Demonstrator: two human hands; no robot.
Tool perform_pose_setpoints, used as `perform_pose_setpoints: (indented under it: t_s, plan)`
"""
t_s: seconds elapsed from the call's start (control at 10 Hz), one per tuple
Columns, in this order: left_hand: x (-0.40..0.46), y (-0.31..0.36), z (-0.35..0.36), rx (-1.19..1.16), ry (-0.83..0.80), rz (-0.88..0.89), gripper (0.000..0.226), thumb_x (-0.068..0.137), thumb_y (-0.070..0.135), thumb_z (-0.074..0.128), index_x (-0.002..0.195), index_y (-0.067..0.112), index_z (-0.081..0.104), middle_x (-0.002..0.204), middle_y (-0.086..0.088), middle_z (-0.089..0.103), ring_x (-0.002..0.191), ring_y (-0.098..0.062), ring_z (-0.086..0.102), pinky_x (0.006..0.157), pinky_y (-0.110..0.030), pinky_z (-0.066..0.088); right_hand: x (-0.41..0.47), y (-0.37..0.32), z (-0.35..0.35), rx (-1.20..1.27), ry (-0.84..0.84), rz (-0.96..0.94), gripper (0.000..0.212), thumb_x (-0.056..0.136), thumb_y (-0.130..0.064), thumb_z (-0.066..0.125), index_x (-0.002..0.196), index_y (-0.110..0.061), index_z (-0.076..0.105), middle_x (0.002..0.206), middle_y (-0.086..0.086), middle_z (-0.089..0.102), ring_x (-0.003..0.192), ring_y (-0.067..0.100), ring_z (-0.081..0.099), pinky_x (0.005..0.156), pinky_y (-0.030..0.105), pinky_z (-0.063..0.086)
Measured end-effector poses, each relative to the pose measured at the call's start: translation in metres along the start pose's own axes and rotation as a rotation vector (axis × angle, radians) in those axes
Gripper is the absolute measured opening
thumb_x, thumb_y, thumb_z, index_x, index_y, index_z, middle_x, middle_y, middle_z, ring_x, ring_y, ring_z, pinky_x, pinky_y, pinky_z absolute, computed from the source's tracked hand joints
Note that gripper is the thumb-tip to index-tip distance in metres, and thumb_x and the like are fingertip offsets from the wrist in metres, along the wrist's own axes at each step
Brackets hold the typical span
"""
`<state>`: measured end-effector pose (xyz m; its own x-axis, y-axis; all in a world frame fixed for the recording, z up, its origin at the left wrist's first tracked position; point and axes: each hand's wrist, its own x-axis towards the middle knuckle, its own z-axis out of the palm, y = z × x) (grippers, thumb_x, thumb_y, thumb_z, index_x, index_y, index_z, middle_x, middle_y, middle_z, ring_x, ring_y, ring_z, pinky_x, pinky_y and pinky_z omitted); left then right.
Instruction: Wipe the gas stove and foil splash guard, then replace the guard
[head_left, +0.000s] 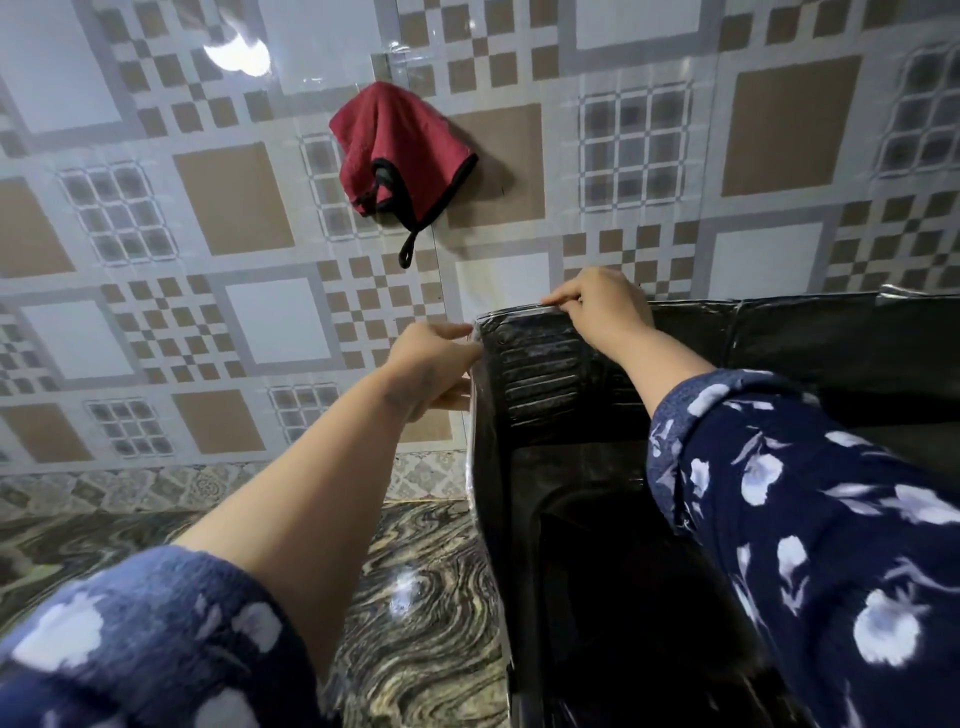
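Against a wall of beige-and-grey patterned tiles (234, 197), a person in blue floral sleeves (810, 525) grips the dark, crinkled foil splash guard (540, 374) standing on the swirl-veined marble table (415, 582). The left hand (441, 364) pinches its upright corner edge; the right hand (597, 306) clasps its top rim. Above both hands a red cloth with black trim (395, 156) hangs on the wall.

Both arms reach forward toward the guard (545, 364). The left hand (436, 364) pinches its left edge; the right hand (597, 306), fingers curled, grips its top corner.
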<state>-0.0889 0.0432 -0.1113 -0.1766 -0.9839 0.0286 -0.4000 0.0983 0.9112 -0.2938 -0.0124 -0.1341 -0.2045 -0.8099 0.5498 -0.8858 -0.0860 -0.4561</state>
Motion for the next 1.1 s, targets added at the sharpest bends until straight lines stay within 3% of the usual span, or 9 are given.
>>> perform_pose_setpoints:
  t_s: [0.2,0.4,0.5,0.6,0.7,0.8,0.9,1.0,1.1]
  plan:
    - [-0.007,0.011,-0.008,0.217,-0.016,0.026,0.041,0.094,0.029,0.054,0.134,0.023,0.051,0.087,0.004,0.061,0.064,-0.009,0.056,0.034,-0.017,0.043,-0.007,0.004,-0.003,-0.154,-0.023,-0.084,0.032,0.097,-0.021,0.052,0.123,-0.036,0.062,0.122,0.001,0.064,0.116,0.028,0.047,0.095,0.039,0.034]
    - [-0.014,0.021,-0.012,0.362,-0.065,-0.004,0.046,0.093,0.018,0.056,0.138,0.023,0.046,0.086,0.002,0.053,0.066,-0.01,0.052,0.032,-0.015,0.045,-0.008,0.004,-0.002,-0.176,-0.039,-0.089,0.038,0.096,-0.018,0.054,0.128,-0.036,0.058,0.128,0.002,0.061,0.118,0.028,0.047,0.098,0.04,0.032]
    - [-0.018,0.02,-0.012,0.393,-0.06,-0.001,0.053,0.093,0.018,0.057,0.142,0.022,0.038,0.117,-0.008,0.056,0.074,-0.012,0.055,0.037,-0.016,0.047,-0.011,0.004,-0.001,-0.173,-0.031,-0.097,0.04,0.095,-0.016,0.055,0.13,-0.035,0.056,0.131,0.002,0.06,0.12,0.028,0.047,0.101,0.04,0.031]
    - [-0.021,0.019,-0.012,0.431,-0.046,0.009,0.054,0.093,0.019,0.057,0.143,0.019,0.038,0.135,-0.01,0.05,0.086,-0.015,0.052,0.045,-0.019,0.046,-0.014,0.003,-0.001,-0.175,-0.031,-0.111,0.042,0.094,-0.016,0.057,0.132,-0.034,0.055,0.133,0.002,0.059,0.123,0.027,0.045,0.108,0.043,0.027]
    - [-0.022,0.017,-0.011,0.467,-0.045,0.021,0.052,0.092,0.019,0.057,0.142,0.017,0.04,0.138,-0.01,0.047,0.096,-0.02,0.052,0.057,-0.022,0.049,-0.017,0.0,-0.003,-0.148,-0.041,-0.115,0.042,0.093,-0.015,0.057,0.131,-0.033,0.056,0.134,0.001,0.058,0.124,0.027,0.045,0.109,0.043,0.027]
    - [-0.021,0.018,-0.01,0.556,-0.015,0.055,0.051,0.092,0.022,0.056,0.141,0.015,0.042,0.144,-0.009,0.043,0.121,-0.026,0.05,0.081,-0.029,0.043,-0.017,-0.003,-0.005,-0.133,-0.036,-0.122,0.041,0.093,-0.014,0.058,0.13,-0.032,0.058,0.135,0.001,0.057,0.128,0.026,0.043,0.109,0.042,0.028]
    - [-0.025,0.021,-0.01,0.585,-0.02,0.072,0.051,0.092,0.025,0.055,0.141,0.013,0.042,0.147,-0.008,0.042,0.131,-0.027,0.044,0.104,-0.036,0.038,-0.023,-0.009,-0.011,-0.127,-0.032,-0.131,0.041,0.092,-0.013,0.058,0.129,-0.032,0.058,0.136,0.0,0.056,0.127,0.025,0.042,0.106,0.04,0.029]
    - [-0.035,0.028,-0.013,0.63,0.007,0.114,0.051,0.093,0.026,0.054,0.141,0.013,0.042,0.146,-0.008,0.044,0.129,-0.025,0.047,0.103,-0.032,0.037,-0.039,-0.019,-0.019,-0.109,-0.086,-0.122,0.044,0.092,-0.014,0.058,0.131,-0.033,0.056,0.143,0.002,0.048,0.132,0.025,0.038,0.107,0.041,0.028]
    - [-0.074,0.034,-0.012,0.683,0.107,0.329,0.047,0.092,0.028,0.053,0.137,0.021,0.046,0.144,-0.003,0.047,0.129,-0.022,0.046,0.102,-0.033,0.038,-0.074,-0.028,-0.038,-0.114,-0.187,-0.158,0.043,0.089,-0.021,0.062,0.128,-0.038,0.057,0.147,0.0,0.042,0.135,0.026,0.034,0.11,0.043,0.027]
